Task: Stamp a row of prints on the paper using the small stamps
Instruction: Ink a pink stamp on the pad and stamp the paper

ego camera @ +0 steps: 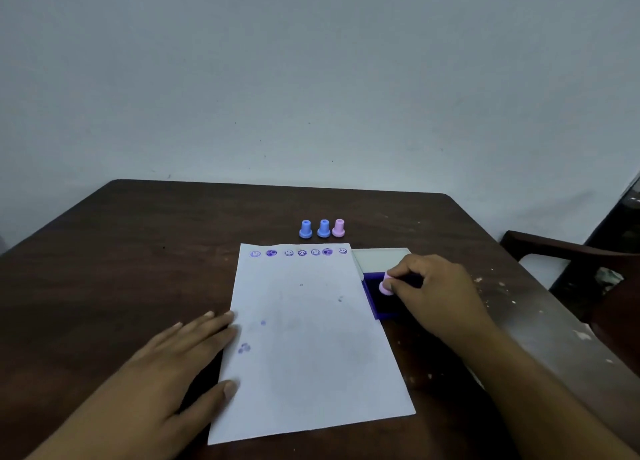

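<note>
A white sheet of paper (pixel 311 338) lies on the dark wooden table (pixel 138 252), with a row of several purple face prints (pixel 298 252) along its far edge. My left hand (pixel 180 366) rests flat on the paper's left edge, fingers spread. My right hand (pixel 436 293) grips a small pink stamp (pixel 385 285) and presses it onto the open blue ink pad (pixel 375 298) beside the paper's right edge. Two blue stamps (pixel 305 229) (pixel 323 228) and one pink stamp (pixel 338 227) stand upright in a line behind the paper.
The ink pad's pale lid (pixel 381 257) lies open behind it. A few purple smudges (pixel 244 348) mark the lower left of the sheet. A dark chair (pixel 571 262) stands at the table's right side. A plain wall rises behind the table.
</note>
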Demonstrator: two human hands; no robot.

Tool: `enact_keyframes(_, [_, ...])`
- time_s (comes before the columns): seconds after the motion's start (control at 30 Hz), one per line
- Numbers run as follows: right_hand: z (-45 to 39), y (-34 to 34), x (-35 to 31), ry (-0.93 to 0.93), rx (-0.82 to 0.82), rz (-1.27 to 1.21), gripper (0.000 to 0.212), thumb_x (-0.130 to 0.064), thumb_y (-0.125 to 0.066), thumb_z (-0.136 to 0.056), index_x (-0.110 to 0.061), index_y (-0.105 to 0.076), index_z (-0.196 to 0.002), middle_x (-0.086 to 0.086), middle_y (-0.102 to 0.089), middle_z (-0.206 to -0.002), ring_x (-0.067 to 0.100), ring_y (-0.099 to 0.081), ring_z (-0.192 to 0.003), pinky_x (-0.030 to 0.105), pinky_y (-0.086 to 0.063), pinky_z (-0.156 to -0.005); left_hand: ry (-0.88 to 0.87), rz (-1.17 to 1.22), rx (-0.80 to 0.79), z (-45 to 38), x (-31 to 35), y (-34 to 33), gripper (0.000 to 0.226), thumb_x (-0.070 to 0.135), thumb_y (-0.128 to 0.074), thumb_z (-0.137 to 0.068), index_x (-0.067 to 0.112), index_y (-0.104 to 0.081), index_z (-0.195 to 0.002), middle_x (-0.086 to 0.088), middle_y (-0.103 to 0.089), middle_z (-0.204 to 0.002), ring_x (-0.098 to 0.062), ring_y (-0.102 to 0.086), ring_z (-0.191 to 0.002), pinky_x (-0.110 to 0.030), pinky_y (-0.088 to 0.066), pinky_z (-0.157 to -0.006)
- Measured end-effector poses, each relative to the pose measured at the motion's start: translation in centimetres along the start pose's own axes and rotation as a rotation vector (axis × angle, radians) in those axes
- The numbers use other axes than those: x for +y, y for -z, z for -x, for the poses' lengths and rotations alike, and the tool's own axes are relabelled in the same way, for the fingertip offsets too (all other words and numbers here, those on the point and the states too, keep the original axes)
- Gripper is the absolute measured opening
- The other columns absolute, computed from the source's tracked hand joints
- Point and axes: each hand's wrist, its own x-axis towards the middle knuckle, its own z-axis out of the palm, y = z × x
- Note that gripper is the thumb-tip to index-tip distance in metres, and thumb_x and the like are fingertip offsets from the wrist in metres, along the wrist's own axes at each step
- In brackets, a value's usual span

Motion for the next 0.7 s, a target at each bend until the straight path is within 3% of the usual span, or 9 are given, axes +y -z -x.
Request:
enact_keyframes(0.1, [-0.1, 0.0, -0.1, 0.009, -0.025, 0.025, 0.006, -0.036, -0.079, -0.089, -0.031, -0.08, -0.091, -0.018, -0.075, -0.091, 0.007, -0.066, -0.087, 0.032, -0.059, -0.082, 0.014, 0.012, -0.036, 0.0, -0.6, -1.0, 0.071, 0.057, -0.065, -0.081, 0.019, -0.059, -0.141, 0.001, -0.058, -0.147, -0.009, -0.039, -0.136, -0.01, 0.0, -0.119])
enact_keyframes(0.23, [-0.3, 0.1, 0.0, 0.037, -0.051, 0.026, 0.009, -0.035, -0.077, -0.09, -0.027, -0.081, -0.089, -0.016, -0.076, -0.093, 0.007, -0.066, -0.088, 0.032, -0.059, -0.084, 0.027, 0.022, -0.023, -0.1, -2.4, -2.8, 0.073, 0.067, -0.059, -0.088, 0.035, -0.041, -0.152, 0.017, -0.038, -0.161, -0.002, -0.028, -0.15, -0.015, -0.003, -0.122])
enact_keyframes(0.4, [-0.5, -0.2, 0.0, 0.044, -0.066, 0.045, 0.007, -0.032, -0.076, -0.092, -0.026, -0.08, -0.091, -0.017, -0.073, -0.093, 0.002, -0.062, -0.083, 0.012, -0.045, -0.075, -0.002, 0.036, 0.021, -0.2, -3.2, -3.8, 0.075, 0.073, -0.055, -0.088, 0.045, -0.032, -0.154, 0.026, -0.026, -0.163, 0.0, -0.019, -0.153, -0.028, -0.014, -0.124])
enact_keyframes(0.5, [-0.4, -0.2, 0.0, 0.039, -0.072, 0.048, 0.007, -0.031, -0.076, -0.092, -0.026, -0.08, -0.094, -0.02, -0.068, -0.091, 0.0, -0.06, -0.08, 0.008, -0.041, -0.073, -0.004, 0.065, 0.03, -0.2, -3.2, -4.1, 0.075, 0.073, -0.054, -0.088, 0.046, -0.031, -0.154, 0.026, -0.026, -0.163, 0.0, -0.018, -0.153, -0.032, -0.018, -0.124])
enact_keyframes(0.6, [-0.2, -0.3, 0.0, 0.081, -0.048, 0.073, 0.007, -0.028, -0.075, -0.092, -0.024, -0.079, -0.088, -0.019, -0.071, -0.088, 0.005, -0.062, -0.084, 0.023, -0.053, -0.078, -0.012, 0.075, 0.048, -0.2, -2.8, -3.8, 0.073, 0.075, -0.05, -0.088, 0.045, -0.033, -0.153, 0.025, -0.029, -0.162, 0.002, -0.018, -0.152, -0.028, -0.015, -0.124])
enact_keyframes(0.7, [0.0, -0.2, -0.1, 0.095, -0.03, 0.069, 0.006, -0.027, -0.076, -0.092, -0.025, -0.078, -0.086, -0.016, -0.074, -0.088, 0.009, -0.064, -0.088, 0.035, -0.056, -0.082, -0.018, 0.126, 0.104, 0.0, -1.8, -2.2, 0.065, 0.078, -0.045, -0.087, 0.056, -0.036, -0.147, 0.04, -0.029, -0.156, 0.012, -0.018, -0.148, -0.019, -0.014, -0.119])
